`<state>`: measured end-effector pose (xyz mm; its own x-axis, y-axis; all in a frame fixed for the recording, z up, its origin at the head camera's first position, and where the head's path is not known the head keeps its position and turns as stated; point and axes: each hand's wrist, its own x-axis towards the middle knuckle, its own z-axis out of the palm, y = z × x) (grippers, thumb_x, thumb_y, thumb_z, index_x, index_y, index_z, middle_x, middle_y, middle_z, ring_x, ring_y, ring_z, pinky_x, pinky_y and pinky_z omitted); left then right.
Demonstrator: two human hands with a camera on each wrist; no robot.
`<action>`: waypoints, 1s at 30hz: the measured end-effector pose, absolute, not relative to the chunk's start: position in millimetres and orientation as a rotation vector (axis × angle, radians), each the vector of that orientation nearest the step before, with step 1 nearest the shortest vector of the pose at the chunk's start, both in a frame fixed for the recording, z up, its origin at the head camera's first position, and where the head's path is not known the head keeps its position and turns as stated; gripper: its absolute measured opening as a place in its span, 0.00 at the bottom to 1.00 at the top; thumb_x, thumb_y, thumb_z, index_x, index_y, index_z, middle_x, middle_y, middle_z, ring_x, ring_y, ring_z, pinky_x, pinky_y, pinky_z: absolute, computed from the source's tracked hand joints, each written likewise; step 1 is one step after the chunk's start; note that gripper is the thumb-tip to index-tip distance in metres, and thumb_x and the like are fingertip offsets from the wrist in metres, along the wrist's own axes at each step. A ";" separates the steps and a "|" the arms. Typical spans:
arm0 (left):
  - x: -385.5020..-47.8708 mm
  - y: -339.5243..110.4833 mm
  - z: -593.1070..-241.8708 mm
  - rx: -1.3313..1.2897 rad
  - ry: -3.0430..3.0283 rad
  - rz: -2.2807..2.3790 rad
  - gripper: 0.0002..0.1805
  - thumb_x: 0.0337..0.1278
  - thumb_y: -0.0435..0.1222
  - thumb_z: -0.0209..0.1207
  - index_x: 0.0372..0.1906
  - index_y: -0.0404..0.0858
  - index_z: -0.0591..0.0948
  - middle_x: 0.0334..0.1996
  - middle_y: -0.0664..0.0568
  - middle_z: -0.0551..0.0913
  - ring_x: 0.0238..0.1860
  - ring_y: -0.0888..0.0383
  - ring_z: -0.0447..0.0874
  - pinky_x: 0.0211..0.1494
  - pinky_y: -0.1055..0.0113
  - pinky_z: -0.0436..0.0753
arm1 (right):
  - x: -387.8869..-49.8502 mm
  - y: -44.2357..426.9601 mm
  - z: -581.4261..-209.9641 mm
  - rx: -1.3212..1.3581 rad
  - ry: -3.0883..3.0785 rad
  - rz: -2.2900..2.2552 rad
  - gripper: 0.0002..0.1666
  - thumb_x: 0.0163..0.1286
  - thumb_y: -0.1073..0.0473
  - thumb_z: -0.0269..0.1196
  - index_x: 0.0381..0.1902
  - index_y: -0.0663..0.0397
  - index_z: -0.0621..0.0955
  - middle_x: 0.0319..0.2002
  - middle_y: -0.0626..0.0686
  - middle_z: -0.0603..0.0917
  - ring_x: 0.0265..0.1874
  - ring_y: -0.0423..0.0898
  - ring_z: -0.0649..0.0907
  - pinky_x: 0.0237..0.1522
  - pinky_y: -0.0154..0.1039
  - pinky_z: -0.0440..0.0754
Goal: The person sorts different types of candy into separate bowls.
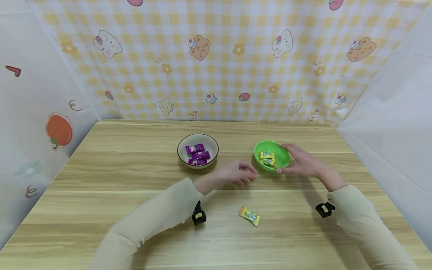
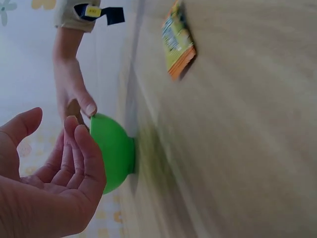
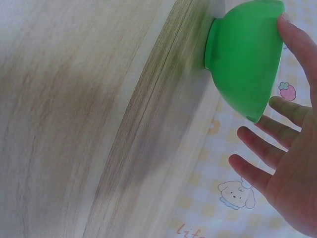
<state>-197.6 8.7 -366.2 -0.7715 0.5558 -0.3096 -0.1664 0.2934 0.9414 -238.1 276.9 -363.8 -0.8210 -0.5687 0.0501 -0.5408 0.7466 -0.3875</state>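
My left hand (image 1: 237, 173) hovers over the table just left of the green bowl (image 1: 282, 159), fingers loosely bent and nothing visible in them. In the left wrist view its fingers (image 2: 89, 153) overlap the bowl's outline. Beside the bowl's right side is my right hand (image 1: 303, 161), thumb at the near rim and fingers by the far rim. The right wrist view shows those fingers (image 3: 262, 146) spread and mostly straight, with the thumb touching the rim. Yellow wrapped candies (image 1: 267, 155) lie inside the bowl. Another yellow wrapped candy (image 1: 249, 216) lies on the table nearer me.
A cream bowl with a dark rim (image 1: 181, 154) stands left of the green one, holding purple wrapped candies (image 1: 199, 155). The wood-grain table (image 1: 101, 180) meets a checked cloth (image 1: 219, 75) behind and white cloth at both sides.
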 end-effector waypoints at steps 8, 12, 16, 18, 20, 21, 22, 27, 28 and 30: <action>-174.7 -0.1 -382.0 0.524 1.977 1.395 0.13 0.48 0.31 0.61 0.41 0.30 0.77 0.27 0.46 0.80 0.26 0.52 0.77 0.26 0.63 0.78 | -237.8 277.4 -364.2 -0.918 2.871 -0.585 0.54 0.47 0.38 0.66 0.61 0.67 0.60 0.58 0.67 0.62 0.57 0.62 0.62 0.54 0.58 0.60; -167.4 -1.1 -388.3 0.558 1.972 1.352 0.13 0.46 0.30 0.62 0.39 0.30 0.77 0.25 0.52 0.79 0.22 0.57 0.74 0.21 0.69 0.75 | -238.3 278.1 -365.4 -0.927 2.875 -0.587 0.54 0.47 0.38 0.66 0.61 0.67 0.60 0.58 0.67 0.62 0.57 0.62 0.62 0.54 0.58 0.60; -162.1 -0.4 -393.5 0.617 1.985 1.319 0.11 0.45 0.29 0.63 0.37 0.31 0.77 0.24 0.54 0.78 0.22 0.62 0.72 0.19 0.73 0.71 | -238.6 278.5 -366.2 -0.924 2.875 -0.587 0.54 0.46 0.38 0.66 0.61 0.66 0.60 0.58 0.66 0.62 0.57 0.62 0.62 0.54 0.58 0.60; -160.1 0.3 -395.6 0.672 2.011 1.298 0.11 0.43 0.28 0.64 0.35 0.31 0.77 0.24 0.54 0.78 0.23 0.64 0.73 0.21 0.74 0.71 | -238.7 278.6 -366.3 -0.924 2.876 -0.585 0.54 0.46 0.37 0.66 0.61 0.66 0.60 0.58 0.66 0.62 0.57 0.61 0.62 0.53 0.58 0.60; -158.0 0.8 -396.7 0.716 2.035 1.284 0.10 0.42 0.28 0.64 0.34 0.30 0.77 0.23 0.55 0.78 0.24 0.65 0.74 0.25 0.75 0.72 | -238.9 278.6 -366.3 -0.926 2.879 -0.582 0.54 0.46 0.37 0.66 0.61 0.66 0.60 0.58 0.66 0.63 0.57 0.61 0.62 0.53 0.58 0.60; -157.2 1.0 -396.7 0.732 2.050 1.274 0.10 0.42 0.27 0.64 0.33 0.31 0.77 0.23 0.55 0.78 0.26 0.66 0.74 0.27 0.75 0.72 | -239.0 278.5 -366.2 -0.928 2.880 -0.582 0.54 0.46 0.37 0.66 0.61 0.66 0.60 0.57 0.66 0.63 0.57 0.61 0.62 0.53 0.58 0.61; -156.3 1.2 -396.8 0.745 2.065 1.261 0.10 0.41 0.27 0.65 0.33 0.31 0.78 0.23 0.56 0.78 0.26 0.66 0.75 0.29 0.76 0.72 | -239.1 278.5 -366.2 -0.931 2.882 -0.579 0.54 0.46 0.37 0.66 0.61 0.66 0.60 0.57 0.66 0.63 0.56 0.61 0.62 0.53 0.58 0.61; -152.0 2.9 -397.3 0.834 2.165 1.173 0.10 0.39 0.29 0.66 0.31 0.35 0.78 0.23 0.57 0.77 0.27 0.67 0.73 0.32 0.77 0.73 | -239.3 278.3 -365.6 -0.937 2.881 -0.582 0.54 0.46 0.38 0.66 0.60 0.66 0.61 0.57 0.66 0.63 0.56 0.62 0.63 0.53 0.58 0.61; -151.2 3.3 -397.9 0.867 2.188 1.149 0.10 0.39 0.30 0.67 0.30 0.35 0.78 0.23 0.57 0.77 0.27 0.68 0.73 0.32 0.78 0.72 | -239.3 278.3 -365.6 -0.940 2.881 -0.581 0.54 0.46 0.38 0.66 0.60 0.67 0.61 0.57 0.66 0.63 0.56 0.62 0.63 0.53 0.58 0.61; -149.8 4.3 -398.9 0.933 2.238 1.099 0.10 0.38 0.30 0.67 0.29 0.36 0.79 0.23 0.57 0.77 0.26 0.68 0.72 0.31 0.79 0.71 | -239.4 278.2 -365.5 -0.943 2.879 -0.587 0.54 0.46 0.38 0.67 0.60 0.67 0.61 0.57 0.67 0.63 0.56 0.62 0.63 0.53 0.58 0.61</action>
<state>-149.8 4.3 -398.9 -0.6554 0.7465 -0.1151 0.3655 0.4468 0.8165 -239.4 278.2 -365.5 -0.8117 -0.5804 0.0644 -0.5593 0.7409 -0.3719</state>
